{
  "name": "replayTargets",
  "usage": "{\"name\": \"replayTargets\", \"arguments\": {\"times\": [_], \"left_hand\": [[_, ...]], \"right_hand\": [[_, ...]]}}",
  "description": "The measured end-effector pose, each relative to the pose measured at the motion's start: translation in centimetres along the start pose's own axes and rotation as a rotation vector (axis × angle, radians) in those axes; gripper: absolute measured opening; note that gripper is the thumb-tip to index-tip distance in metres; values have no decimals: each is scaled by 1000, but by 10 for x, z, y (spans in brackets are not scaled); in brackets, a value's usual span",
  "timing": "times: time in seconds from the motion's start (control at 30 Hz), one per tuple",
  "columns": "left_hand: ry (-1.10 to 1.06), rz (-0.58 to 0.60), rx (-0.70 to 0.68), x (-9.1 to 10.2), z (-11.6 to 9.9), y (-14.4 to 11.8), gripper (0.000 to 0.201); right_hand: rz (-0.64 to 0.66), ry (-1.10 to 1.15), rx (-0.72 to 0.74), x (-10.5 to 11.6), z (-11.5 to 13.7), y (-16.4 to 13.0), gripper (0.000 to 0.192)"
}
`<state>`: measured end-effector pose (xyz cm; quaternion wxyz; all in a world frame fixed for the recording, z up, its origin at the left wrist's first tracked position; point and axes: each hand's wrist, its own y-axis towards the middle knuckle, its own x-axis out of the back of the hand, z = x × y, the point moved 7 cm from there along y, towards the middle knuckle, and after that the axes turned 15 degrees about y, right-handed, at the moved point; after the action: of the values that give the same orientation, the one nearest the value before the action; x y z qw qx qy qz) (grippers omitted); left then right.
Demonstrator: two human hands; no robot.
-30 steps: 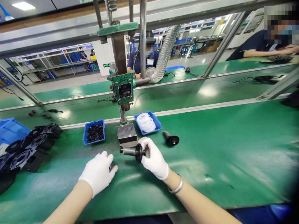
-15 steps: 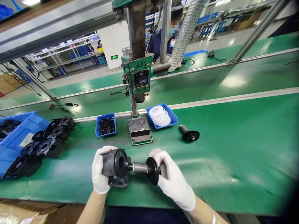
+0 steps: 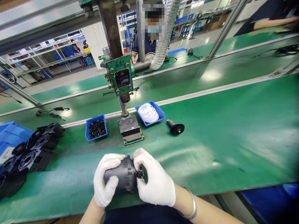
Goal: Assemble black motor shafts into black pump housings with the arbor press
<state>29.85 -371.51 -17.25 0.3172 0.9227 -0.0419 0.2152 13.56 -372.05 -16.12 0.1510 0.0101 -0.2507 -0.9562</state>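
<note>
My left hand (image 3: 102, 183), in a white glove, is wrapped around a black cylindrical housing (image 3: 121, 176) that lies on its side just above the bench. My gloved right hand (image 3: 157, 182) grips the black-disc shaft part (image 3: 140, 173) at the housing's right end. The disc sits against that end, and its metal shaft is hidden, apparently inside the housing. A similar shaft with a black disc (image 3: 177, 128) lies on the green bench beyond my right hand.
A press (image 3: 121, 77) stands ahead over a metal block (image 3: 129, 126). Blue trays hold small black rings (image 3: 97, 128) and white rings (image 3: 148, 112). Several black housings (image 3: 42, 141) lie at left beside a blue crate (image 3: 14, 137). A person (image 3: 149, 43) sits across the bench.
The shaft, visible between my hands before, has gone into the housing. My right hand has moved left, bringing the disc against the housing's end. The camera view has turned right.
</note>
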Motion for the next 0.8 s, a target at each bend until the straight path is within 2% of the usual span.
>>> {"name": "replayTargets", "arguments": {"times": [0.13,0.27,0.33,0.4,0.43,0.5,0.57,0.67,0.8], "left_hand": [[31,-19,-53,-2,-5,-2,29],[38,-106,-96,-1,-13,-2,27],[11,-147,-68,-3,-16,2,25],[-109,-154,70,-11,-12,9,20],[-205,-133,197,-21,-6,13,20],[-385,-54,471,-48,8,19,27],[-461,27,658,-77,20,21,36],[-435,39,734,-100,37,25,33],[-452,-1,768,-95,54,16,31]], "right_hand": [[1,-39,22,-1,5,0,42],[22,-101,46,1,13,1,40],[35,-162,47,1,21,3,39],[24,-265,22,1,31,7,35],[16,-328,5,2,38,8,34],[6,-458,-27,3,48,11,36],[27,-569,-66,5,49,12,42],[91,-685,-154,15,24,7,37],[190,-690,-142,31,-13,-5,34]]}}
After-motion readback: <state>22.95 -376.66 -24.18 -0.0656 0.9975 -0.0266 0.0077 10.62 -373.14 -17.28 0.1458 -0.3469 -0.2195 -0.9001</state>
